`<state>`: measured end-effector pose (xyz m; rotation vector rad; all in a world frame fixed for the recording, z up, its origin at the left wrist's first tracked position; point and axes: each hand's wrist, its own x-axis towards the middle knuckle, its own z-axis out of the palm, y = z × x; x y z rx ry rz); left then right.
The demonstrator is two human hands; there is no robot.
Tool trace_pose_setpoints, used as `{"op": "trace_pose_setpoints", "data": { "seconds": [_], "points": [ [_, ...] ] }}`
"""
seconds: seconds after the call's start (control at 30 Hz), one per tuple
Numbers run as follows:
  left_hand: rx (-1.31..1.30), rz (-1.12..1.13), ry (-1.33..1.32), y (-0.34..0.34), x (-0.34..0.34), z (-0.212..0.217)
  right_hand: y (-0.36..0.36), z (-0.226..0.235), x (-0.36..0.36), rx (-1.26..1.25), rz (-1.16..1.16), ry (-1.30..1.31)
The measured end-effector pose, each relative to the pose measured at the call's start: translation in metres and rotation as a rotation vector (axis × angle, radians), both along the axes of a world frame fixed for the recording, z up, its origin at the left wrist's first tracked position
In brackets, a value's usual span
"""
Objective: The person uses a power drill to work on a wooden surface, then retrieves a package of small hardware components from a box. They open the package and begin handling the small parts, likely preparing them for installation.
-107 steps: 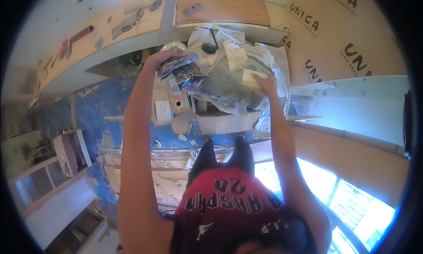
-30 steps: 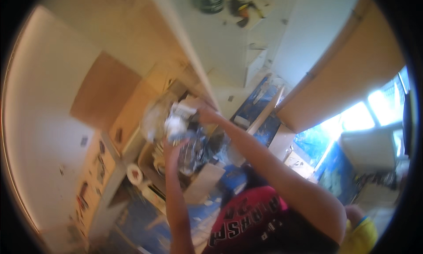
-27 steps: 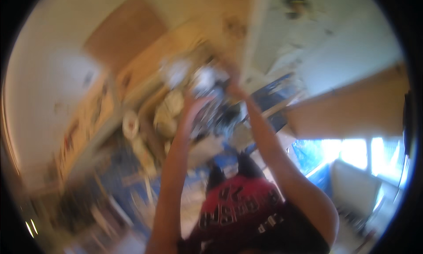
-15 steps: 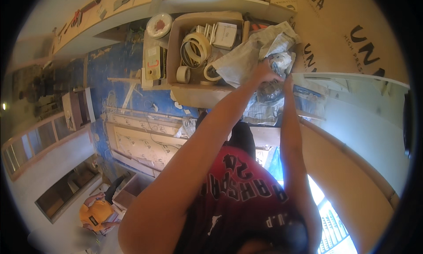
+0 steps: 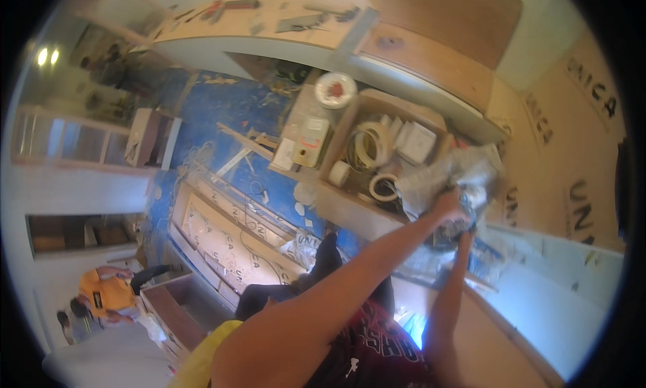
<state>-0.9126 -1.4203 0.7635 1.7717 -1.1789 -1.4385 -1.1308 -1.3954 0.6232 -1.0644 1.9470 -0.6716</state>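
At the right side of the cardboard box, my left hand point(image 5: 449, 210) is closed on a crumpled, shiny clear plastic bag point(image 5: 475, 197). Close below it, my right hand point(image 5: 465, 239) grips the lower part of the same bundle, its fingers mostly hidden. What the plastic contains is blurred. A wrinkled greyish paper sheet point(image 5: 437, 176) spreads from the bundle over the box's right part. Inside the cardboard box point(image 5: 363, 215) are rolls of masking tape point(image 5: 372, 146), another tape roll point(image 5: 384, 187) and a small white box point(image 5: 415, 143).
A round white tub point(image 5: 336, 90) and a yellowish metal can point(image 5: 312, 141) stand left of the box. Tools point(image 5: 232, 5) lie on the far counter. Long boards point(image 5: 222, 237) lie on the blue floor point(image 5: 215, 115). A person in an orange shirt point(image 5: 106, 292) sits lower left.
The view has swung left and tilted, so the box and bundle appear farther right and lower. Both hands stay together at the plastic bundle.
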Motion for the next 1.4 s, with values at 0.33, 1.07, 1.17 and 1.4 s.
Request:
{"op": "trace_pose_setpoints", "data": {
  "seconds": [0.33, 1.07, 1.17, 1.4],
  "points": [
    [-0.295, 0.136, -0.040, -0.008, 0.028, 0.019, -0.032, 0.025, 0.016, -0.133, 0.158, 0.071],
    [0.265, 0.410, 1.231, 0.199, 0.161, 0.040, 0.011, 0.067, 0.054, -0.622, 0.193, 0.707],
    [0.324, 0.531, 1.330, 0.244, 0.190, 0.028, 0.018, 0.075, 0.047, -0.543, 0.184, 0.675],
    [0.189, 0.661, 1.681, 0.302, 0.255, -0.003, 0.026, 0.098, 0.074, -0.553, 0.178, 0.742]
  ]
}}
